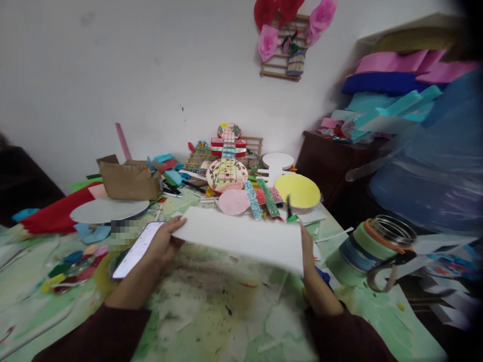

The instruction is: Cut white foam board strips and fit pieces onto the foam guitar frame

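I hold a white sheet of card [245, 236] flat above the paint-stained table [211, 301], one hand at each end. My left hand [162, 244] grips its left edge, thumb on top. My right hand [307, 249] grips the right edge, mostly hidden under the sheet. A smartphone [136, 250] with a lit screen lies on the table just left of my left hand.
Behind the sheet lie a pink disc [234, 202], a yellow disc [297, 190], glittery strips [268, 198] and a decorated paper guitar [227, 168]. A brown cardboard box [130, 181] and grey oval [109, 210] sit left. A roll with metal rings [372, 244] stands right.
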Tool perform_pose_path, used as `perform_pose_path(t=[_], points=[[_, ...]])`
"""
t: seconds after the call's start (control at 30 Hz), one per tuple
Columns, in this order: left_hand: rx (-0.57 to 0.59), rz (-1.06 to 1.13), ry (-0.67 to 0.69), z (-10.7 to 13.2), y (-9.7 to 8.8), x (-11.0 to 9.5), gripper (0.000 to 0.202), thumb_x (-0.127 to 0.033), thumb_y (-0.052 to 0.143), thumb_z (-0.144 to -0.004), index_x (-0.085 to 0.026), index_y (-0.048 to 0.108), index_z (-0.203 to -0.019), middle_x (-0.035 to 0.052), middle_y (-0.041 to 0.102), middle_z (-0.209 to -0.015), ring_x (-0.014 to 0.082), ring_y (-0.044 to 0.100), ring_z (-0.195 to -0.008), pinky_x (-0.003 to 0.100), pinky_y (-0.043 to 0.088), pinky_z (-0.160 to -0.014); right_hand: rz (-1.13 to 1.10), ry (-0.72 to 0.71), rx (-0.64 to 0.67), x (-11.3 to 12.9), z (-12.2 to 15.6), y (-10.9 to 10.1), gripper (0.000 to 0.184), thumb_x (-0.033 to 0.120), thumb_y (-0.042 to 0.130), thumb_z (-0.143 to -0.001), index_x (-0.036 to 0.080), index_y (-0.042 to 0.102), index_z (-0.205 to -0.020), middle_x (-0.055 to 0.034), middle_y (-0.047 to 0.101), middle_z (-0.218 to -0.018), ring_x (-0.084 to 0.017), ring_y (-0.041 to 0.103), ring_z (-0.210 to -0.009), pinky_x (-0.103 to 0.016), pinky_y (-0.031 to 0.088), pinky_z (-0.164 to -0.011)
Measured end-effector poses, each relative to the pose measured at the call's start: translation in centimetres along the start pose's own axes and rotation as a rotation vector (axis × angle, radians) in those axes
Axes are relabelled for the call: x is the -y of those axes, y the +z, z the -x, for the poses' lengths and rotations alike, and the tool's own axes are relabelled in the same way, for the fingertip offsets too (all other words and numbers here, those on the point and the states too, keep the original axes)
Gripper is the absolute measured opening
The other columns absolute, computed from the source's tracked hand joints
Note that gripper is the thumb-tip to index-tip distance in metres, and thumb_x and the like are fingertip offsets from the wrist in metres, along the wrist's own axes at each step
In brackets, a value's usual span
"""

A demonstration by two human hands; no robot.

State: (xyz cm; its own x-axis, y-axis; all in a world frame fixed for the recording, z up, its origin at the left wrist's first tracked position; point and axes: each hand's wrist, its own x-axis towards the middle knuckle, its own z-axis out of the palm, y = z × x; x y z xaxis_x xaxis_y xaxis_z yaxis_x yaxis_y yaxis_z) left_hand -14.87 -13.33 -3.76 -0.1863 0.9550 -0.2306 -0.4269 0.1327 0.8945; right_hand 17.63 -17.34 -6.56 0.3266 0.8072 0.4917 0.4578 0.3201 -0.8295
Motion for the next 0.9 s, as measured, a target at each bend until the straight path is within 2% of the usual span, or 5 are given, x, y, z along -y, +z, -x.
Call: perform_pose_path(t=[0.17, 0.37, 0.5, 0.7, 0.9], points=[[-0.035, 0.230, 0.116, 2.8, 1.2, 0.7, 0.023, -0.006, 0.052, -0.081, -0.017, 0.061, -0.099, 0.0018, 0.070, -0.093, 0.0092, 0.067, -0.074, 0.014, 0.053, -0.057, -0.461, 0.171, -0.164, -0.2, -0.9, -0.8, 0.037, 0.045, 0.069, -0.071, 0.023, 0.040, -0.076, 0.0122, 0.037, -0.046, -0.007, 0.034, -0.039, -0.020, 0.027, -0.040], [0.090, 0.200, -0.132, 9.3, 4.3, 6.2, 0.044, -0.008, 0.055, -0.081, -0.019, 0.053, -0.124, 0.0076, 0.067, -0.113, 0.0162, 0.068, -0.091, 0.022, 0.058, -0.070, -0.531, 0.240, 0.075, 0.5, 2.3, 2.6, 0.035, 0.042, 0.070, -0.070, 0.021, 0.044, -0.080, 0.0011, 0.064, -0.067, -0.006, 0.043, -0.042, -0.020, 0.028, -0.038], [0.157, 0.162, -0.226, 11.8, 4.7, 8.8, 0.051, -0.011, 0.065, -0.075, -0.020, 0.054, -0.124, 0.0089, 0.067, -0.113, 0.0181, 0.068, -0.090, 0.023, 0.057, -0.070, -0.500, 0.272, 0.152, 0.7, 3.5, 3.5, 0.036, 0.039, 0.073, -0.065, 0.020, 0.048, -0.083, -0.0013, 0.067, -0.077, -0.009, 0.049, -0.048, -0.020, 0.032, -0.039], [0.368, -0.055, -0.234, 12.7, 3.1, 9.5, 0.053, -0.026, 0.082, -0.062, -0.015, 0.063, -0.110, 0.0100, 0.069, -0.105, 0.0221, 0.065, -0.093, 0.029, 0.053, -0.078, -0.452, 0.282, 0.073, 0.5, 3.2, 2.9, 0.034, 0.039, 0.074, -0.063, 0.020, 0.047, -0.072, 0.0075, 0.052, -0.058, -0.008, 0.045, -0.046, -0.021, 0.035, -0.042], [0.524, -0.262, -0.144, 11.5, 1.5, 8.2, 0.037, -0.043, 0.077, -0.067, -0.013, 0.065, -0.086, 0.0031, 0.065, -0.080, 0.0147, 0.059, -0.071, 0.022, 0.045, -0.063, -0.457, 0.294, 0.136, 0.6, 3.0, 2.5, 0.034, 0.040, 0.072, -0.064, 0.021, 0.046, -0.073, 0.0097, 0.045, -0.051, -0.008, 0.041, -0.041, -0.022, 0.034, -0.040]])
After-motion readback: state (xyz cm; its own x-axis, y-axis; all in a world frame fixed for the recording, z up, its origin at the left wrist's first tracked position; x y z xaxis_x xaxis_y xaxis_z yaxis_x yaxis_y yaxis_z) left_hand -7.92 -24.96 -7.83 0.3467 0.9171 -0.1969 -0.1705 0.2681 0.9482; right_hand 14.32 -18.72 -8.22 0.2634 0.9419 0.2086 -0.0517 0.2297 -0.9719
